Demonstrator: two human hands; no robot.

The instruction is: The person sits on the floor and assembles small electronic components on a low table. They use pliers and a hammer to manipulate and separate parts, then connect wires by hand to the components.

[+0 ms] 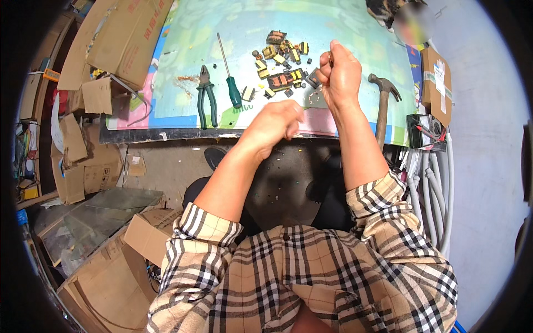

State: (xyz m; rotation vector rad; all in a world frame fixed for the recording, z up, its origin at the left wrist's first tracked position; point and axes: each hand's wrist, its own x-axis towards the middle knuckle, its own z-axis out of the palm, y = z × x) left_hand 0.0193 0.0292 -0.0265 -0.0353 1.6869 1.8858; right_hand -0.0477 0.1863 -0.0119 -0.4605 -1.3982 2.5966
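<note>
Raised over the right side of the table, my right hand [342, 75] is closed in a fist around something small. Only a brownish edge of it shows between the fingers, so its kind is unclear. My left hand [276, 123] hovers at the table's near edge with bent fingers. Motion smears its fingertips, and whatever they may hold cannot be made out. Beyond both hands lies a loose pile of small black and yellow electronic parts [284, 81], some with coppery windings. A dark squarish piece [313, 79] lies right beside my right wrist.
Left of the pile lie green-handled pliers [206, 102] and a green screwdriver [234, 93]. A claw hammer [383, 105] rests at right, near a cardboard box [436, 86]. A cat [383, 10] is at the far right corner. Cardboard boxes [125, 41] crowd the left side.
</note>
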